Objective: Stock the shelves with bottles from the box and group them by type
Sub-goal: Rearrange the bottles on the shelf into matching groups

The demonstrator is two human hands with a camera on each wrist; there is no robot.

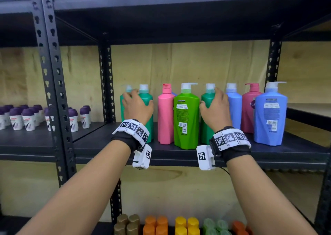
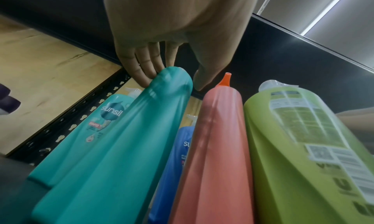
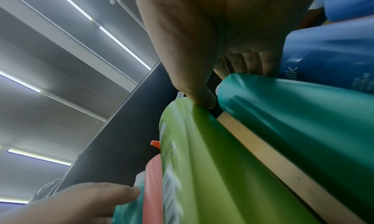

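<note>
With the left hand point(image 1: 137, 107) curled round one teal bottle point(image 1: 147, 109) and the right hand point(image 1: 215, 107) round another point(image 1: 206, 98), dragging either along the shelf point(image 1: 179, 156) front edge could topple the green bottle point(image 1: 186, 116) between.

The shelf point(image 1: 179, 156) frame is black, backed by pale yellow-brown wood panels point(image 1: 223, 64). On it stand 3 teal-green bottles point(image 1: 149, 98), a light pink bottle point(image 1: 165, 116), a bright green bottle point(image 1: 186, 120) with a white label, 2 sky-blue bottles point(image 1: 270, 114) and a deep pink bottle point(image 1: 249, 109); most carry white pump caps, the pink ones pink caps. To the left sit small white bottles with purple caps point(image 1: 28, 116). Below show caps in gold-brown point(image 1: 128, 223), orange point(image 1: 155, 224), yellow point(image 1: 187, 225) and pale green point(image 1: 215, 225). Both wristbands point(image 1: 231, 138) are black with white-and-black square-patterned tags.
</note>
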